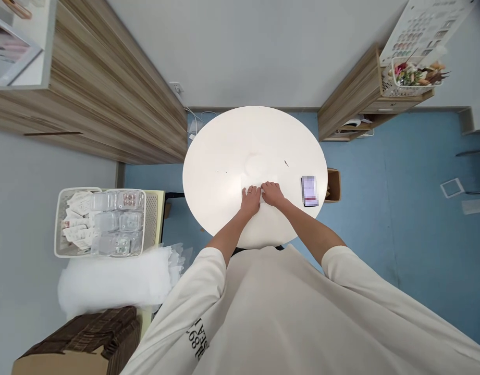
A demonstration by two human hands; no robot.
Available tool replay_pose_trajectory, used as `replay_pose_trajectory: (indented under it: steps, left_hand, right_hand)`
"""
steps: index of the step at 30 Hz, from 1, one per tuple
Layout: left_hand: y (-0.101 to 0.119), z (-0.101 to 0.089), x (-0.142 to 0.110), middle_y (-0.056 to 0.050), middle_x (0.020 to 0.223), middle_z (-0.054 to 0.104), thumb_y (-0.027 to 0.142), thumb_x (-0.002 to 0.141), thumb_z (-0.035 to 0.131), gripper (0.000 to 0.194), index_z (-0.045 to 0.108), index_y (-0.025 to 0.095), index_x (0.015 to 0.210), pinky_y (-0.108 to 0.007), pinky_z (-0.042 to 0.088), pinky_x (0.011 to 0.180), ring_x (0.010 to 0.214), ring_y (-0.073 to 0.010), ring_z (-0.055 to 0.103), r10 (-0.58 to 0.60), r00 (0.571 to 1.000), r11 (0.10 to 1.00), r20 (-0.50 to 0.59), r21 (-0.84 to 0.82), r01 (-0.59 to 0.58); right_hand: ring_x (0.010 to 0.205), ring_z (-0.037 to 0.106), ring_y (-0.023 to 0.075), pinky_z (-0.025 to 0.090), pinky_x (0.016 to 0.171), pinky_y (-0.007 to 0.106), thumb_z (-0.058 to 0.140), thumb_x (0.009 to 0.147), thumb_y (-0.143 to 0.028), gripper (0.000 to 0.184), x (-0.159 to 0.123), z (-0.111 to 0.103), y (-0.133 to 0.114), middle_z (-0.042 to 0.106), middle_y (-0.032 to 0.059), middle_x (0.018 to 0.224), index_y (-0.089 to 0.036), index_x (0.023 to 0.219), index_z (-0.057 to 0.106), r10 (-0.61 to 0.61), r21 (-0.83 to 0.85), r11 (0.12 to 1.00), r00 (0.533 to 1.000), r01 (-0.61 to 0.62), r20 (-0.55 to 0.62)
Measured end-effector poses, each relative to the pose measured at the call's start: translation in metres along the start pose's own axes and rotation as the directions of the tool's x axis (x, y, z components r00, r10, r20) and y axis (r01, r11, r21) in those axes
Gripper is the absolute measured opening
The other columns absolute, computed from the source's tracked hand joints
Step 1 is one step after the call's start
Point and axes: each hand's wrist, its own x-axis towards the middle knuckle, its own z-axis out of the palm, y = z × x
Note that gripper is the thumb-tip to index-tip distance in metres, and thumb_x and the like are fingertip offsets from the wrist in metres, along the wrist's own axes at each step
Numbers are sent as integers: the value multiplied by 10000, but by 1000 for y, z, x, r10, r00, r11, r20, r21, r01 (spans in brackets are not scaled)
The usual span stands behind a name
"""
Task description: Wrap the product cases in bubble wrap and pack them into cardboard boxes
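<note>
My left hand (251,200) and my right hand (272,193) are side by side near the middle of the round white table (255,130). Their fingers are bent and pressed down, with the two hands nearly touching. A thin white sheet (265,226) seems to lie beneath them and reach to the table's near edge; its outline blends with the tabletop, and I cannot make out its material. Both hands appear closed on its far edge. A ring shows on my left hand. To the right of my right hand lies a phone (309,191) with a lit screen.
At left, a white basket (60,224) holds clear plastic boxes and small packets. Below it are white plastic bags (114,278) and stacked brown cardboard (83,333). A wooden cabinet (118,78) stands at back left, a wooden shelf (353,94) at back right. A cardboard box (333,185) sits beside the table.
</note>
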Motion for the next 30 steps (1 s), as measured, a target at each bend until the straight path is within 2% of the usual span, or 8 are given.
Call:
replay_pose_trajectory:
  steps: [4, 6, 8, 13, 18, 22, 26, 30]
  left_hand:
    - [-2, 5, 2, -179, 1509, 450, 185, 828, 583, 704, 375, 188, 1500, -590, 175, 1204, 1453, -349, 348, 6, 999, 1000, 40, 29, -7]
    - [-3, 5, 3, -179, 1509, 452, 196, 825, 601, 698, 392, 198, 1491, -604, 173, 1203, 1450, -358, 352, 3, 999, 999, 53, 37, -5]
    - [-3, 3, 0, -177, 1507, 457, 211, 821, 623, 695, 406, 203, 1481, -613, 155, 1210, 1453, -366, 348, 10, 998, 999, 64, 44, -13]
    - [3, 2, -20, -185, 1511, 445, 257, 830, 653, 696, 411, 212, 1481, -621, 125, 1221, 1458, -386, 338, -9, 998, 1000, 55, 17, 8]
    - [7, 3, -29, -182, 1516, 448, 292, 846, 657, 703, 399, 243, 1498, -647, 134, 1209, 1457, -397, 342, -28, 999, 999, 41, 18, 28]
    - [8, 4, -28, -184, 1523, 444, 300, 832, 681, 742, 388, 234, 1512, -657, 132, 1206, 1464, -403, 330, -29, 998, 999, 51, 45, 27]
    - [15, 6, -29, -171, 1598, 353, 246, 885, 585, 680, 362, 228, 1528, -629, 149, 1209, 1503, -369, 270, 61, 998, 997, 17, 49, -61]
    - [24, 7, -26, -137, 1578, 397, 143, 897, 479, 647, 375, 275, 1522, -598, 205, 1198, 1474, -329, 340, 110, 992, 993, 61, 37, -112]
  right_hand:
    - [1263, 435, 313, 266, 1096, 456, 480, 944, -231, 335, -12, 11, 4, 524, 162, 1388, -179, 1264, 566, 74, 51, 996, 994, -71, -76]
    - [1314, 396, 307, 265, 1108, 455, 459, 956, -254, 382, -24, 18, 7, 479, 158, 1444, -186, 1324, 532, 187, 127, 977, 972, -169, -144]
    - [1349, 368, 310, 279, 1106, 460, 428, 968, -277, 412, -39, 24, 11, 441, 158, 1480, -189, 1365, 497, 319, 206, 938, 926, -278, -201]
    - [1280, 452, 295, 378, 1028, 430, 379, 972, -316, 447, -70, 36, 19, 484, 161, 1423, -194, 1397, 445, 518, 351, 822, 845, -448, -135]
    - [1196, 514, 288, 417, 969, 413, 401, 972, -435, 417, -82, 44, 16, 559, 149, 1294, -203, 1304, 505, 604, 427, 732, 795, -531, -47]
    - [1201, 508, 316, 416, 965, 433, 502, 914, -548, 452, -80, 49, 7, 556, 159, 1261, -205, 1206, 536, 648, 425, 697, 761, -577, -31]
    - [1208, 498, 343, 408, 970, 459, 566, 879, -529, 442, -74, 53, -1, 544, 182, 1254, -200, 1168, 510, 681, 410, 685, 729, -602, -70]
    - [1201, 501, 343, 414, 964, 464, 574, 875, -466, 394, -70, 58, -7, 537, 184, 1246, -201, 1152, 484, 707, 405, 669, 702, -623, -90]
